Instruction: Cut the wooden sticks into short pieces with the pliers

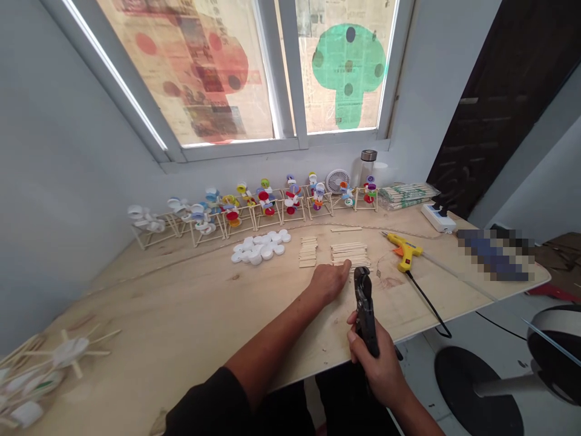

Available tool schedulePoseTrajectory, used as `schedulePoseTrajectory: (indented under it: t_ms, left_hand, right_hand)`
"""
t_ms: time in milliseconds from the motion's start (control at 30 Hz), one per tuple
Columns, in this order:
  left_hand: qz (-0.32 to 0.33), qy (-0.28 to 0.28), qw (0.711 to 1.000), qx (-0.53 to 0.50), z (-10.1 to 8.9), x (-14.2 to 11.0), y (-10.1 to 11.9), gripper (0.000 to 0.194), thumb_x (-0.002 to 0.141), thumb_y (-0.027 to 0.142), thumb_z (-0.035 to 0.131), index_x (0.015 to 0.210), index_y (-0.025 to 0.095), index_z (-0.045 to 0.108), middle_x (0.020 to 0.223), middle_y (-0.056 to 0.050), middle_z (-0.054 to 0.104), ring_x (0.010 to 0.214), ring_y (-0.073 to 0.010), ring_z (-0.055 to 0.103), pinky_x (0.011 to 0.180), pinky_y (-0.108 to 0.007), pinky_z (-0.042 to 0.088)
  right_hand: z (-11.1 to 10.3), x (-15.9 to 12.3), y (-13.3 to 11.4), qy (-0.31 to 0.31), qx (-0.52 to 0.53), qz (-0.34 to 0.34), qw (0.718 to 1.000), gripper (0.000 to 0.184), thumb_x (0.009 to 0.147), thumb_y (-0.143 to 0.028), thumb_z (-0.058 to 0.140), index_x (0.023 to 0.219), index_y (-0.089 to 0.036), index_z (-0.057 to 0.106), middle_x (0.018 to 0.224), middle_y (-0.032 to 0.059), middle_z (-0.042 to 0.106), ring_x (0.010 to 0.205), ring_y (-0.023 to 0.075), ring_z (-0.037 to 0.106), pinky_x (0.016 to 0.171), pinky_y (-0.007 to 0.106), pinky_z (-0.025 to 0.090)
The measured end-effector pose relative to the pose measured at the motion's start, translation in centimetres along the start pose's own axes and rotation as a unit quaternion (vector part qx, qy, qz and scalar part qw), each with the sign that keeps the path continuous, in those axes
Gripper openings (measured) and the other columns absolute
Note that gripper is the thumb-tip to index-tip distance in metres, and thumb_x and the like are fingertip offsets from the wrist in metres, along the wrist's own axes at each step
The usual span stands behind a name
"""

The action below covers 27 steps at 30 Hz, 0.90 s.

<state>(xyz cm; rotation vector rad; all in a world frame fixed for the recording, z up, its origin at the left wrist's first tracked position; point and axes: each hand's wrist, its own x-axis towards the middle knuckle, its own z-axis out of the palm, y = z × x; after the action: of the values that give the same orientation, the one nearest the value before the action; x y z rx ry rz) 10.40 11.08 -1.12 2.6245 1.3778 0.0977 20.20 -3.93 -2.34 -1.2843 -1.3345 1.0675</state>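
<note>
Upright in my right hand [381,363], whose fingers wrap its handles, is a black pair of pliers [364,303] with a short, blunt head. My left hand [330,283] rests at the near edge of a stack of thin wooden sticks [349,251]. Its fingers are drawn together, one fingertip at the sticks; whatever they may pinch is hidden. Left of that stack lies a second bundle of shorter sticks [308,251]. A single stick [345,229] lies behind them. White bottle caps [259,247] are heaped farther left.
Small stick-framed wheels with coloured caps [231,216] line the back by the window. A yellow glue gun [408,251], a power strip [438,218] and bagged sticks [406,195] are at right. Cap-and-stick pieces [70,351] occupy the left corner. A stool [481,387] stands beside the table.
</note>
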Motion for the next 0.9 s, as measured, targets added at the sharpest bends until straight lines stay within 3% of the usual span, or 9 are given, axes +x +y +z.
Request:
schedulePoseTrajectory:
  t_ms: [233, 467, 600, 700, 733, 800, 900]
  left_hand:
    - [-0.004, 0.003, 1.000, -0.003, -0.1, -0.3, 0.9, 0.019, 0.086, 0.024, 0.037, 0.097, 0.018, 0.050, 0.080, -0.011, 0.065, 0.076, -0.0241, 0.062, 0.065, -0.031, 0.040]
    - [-0.048, 0.045, 0.996, -0.058, -0.3, -0.9, 0.9, 0.017, 0.085, 0.021, 0.038, 0.098, 0.017, 0.049, 0.080, -0.011, 0.064, 0.077, -0.0235, 0.061, 0.065, -0.030, 0.039]
    - [-0.083, 0.075, 0.986, -0.120, -1.1, -2.7, 0.0, 0.020, 0.089, 0.027, 0.029, 0.097, 0.017, 0.044, 0.075, -0.009, 0.062, 0.071, -0.0211, 0.060, 0.060, -0.028, 0.038]
    - [-0.059, 0.069, 0.971, -0.223, -1.5, -5.1, -0.9, 0.020, 0.090, 0.032, 0.025, 0.087, 0.019, 0.040, 0.068, -0.001, 0.059, 0.061, -0.0137, 0.056, 0.056, -0.023, 0.038]
    - [-0.036, 0.041, 0.939, -0.341, -1.5, -5.8, -1.2, 0.021, 0.090, 0.034, 0.024, 0.084, 0.019, 0.038, 0.063, 0.000, 0.057, 0.053, -0.0122, 0.054, 0.052, -0.022, 0.037]
    - [0.007, -0.035, 0.845, -0.533, -1.5, -7.2, -1.8, 0.022, 0.089, 0.038, 0.027, 0.080, 0.019, 0.035, 0.063, 0.000, 0.059, 0.045, -0.0099, 0.050, 0.047, -0.021, 0.035]
    - [0.045, -0.149, 0.706, -0.691, -1.3, -8.4, -2.5, 0.024, 0.085, 0.041, 0.039, 0.078, 0.019, 0.034, 0.070, -0.005, 0.064, 0.044, -0.0093, 0.051, 0.042, -0.020, 0.031]
  right_hand:
    - [-0.1, 0.2, 0.3, 0.000, -0.004, -0.005, 1.000, 0.014, 0.083, -0.031, 0.045, 0.093, -0.020, 0.044, 0.060, -0.0060, 0.041, 0.052, 0.0118, 0.042, 0.052, 0.023, 0.034]
    - [0.0, 0.0, 0.3, 0.008, 0.009, 0.004, 1.000, 0.020, 0.082, -0.034, 0.047, 0.094, -0.019, 0.046, 0.059, -0.0060, 0.042, 0.052, 0.0118, 0.043, 0.051, 0.023, 0.035]
    - [0.1, 0.0, 0.0, 0.004, 0.021, 0.005, 1.000, 0.019, 0.083, -0.034, 0.047, 0.096, -0.019, 0.047, 0.059, -0.0061, 0.042, 0.051, 0.0108, 0.043, 0.050, 0.023, 0.036]
    - [0.0, 0.2, -0.3, 0.017, 0.049, 0.010, 0.999, 0.021, 0.082, -0.035, 0.050, 0.094, -0.018, 0.048, 0.057, -0.0057, 0.045, 0.050, 0.0106, 0.045, 0.050, 0.023, 0.038]
    - [0.0, 0.4, -0.5, 0.028, 0.063, 0.016, 0.997, 0.022, 0.081, -0.035, 0.051, 0.094, -0.018, 0.048, 0.057, -0.0054, 0.046, 0.050, 0.0109, 0.045, 0.050, 0.023, 0.038]
    - [-0.1, 0.8, -0.7, 0.043, 0.096, 0.034, 0.994, 0.024, 0.080, -0.036, 0.052, 0.094, -0.018, 0.048, 0.057, -0.0045, 0.049, 0.050, 0.0115, 0.047, 0.049, 0.023, 0.039]
    - [0.0, 1.9, -1.4, 0.051, 0.121, 0.039, 0.991, 0.025, 0.079, -0.035, 0.053, 0.096, -0.017, 0.049, 0.062, -0.0026, 0.054, 0.051, 0.0114, 0.050, 0.050, 0.023, 0.041]
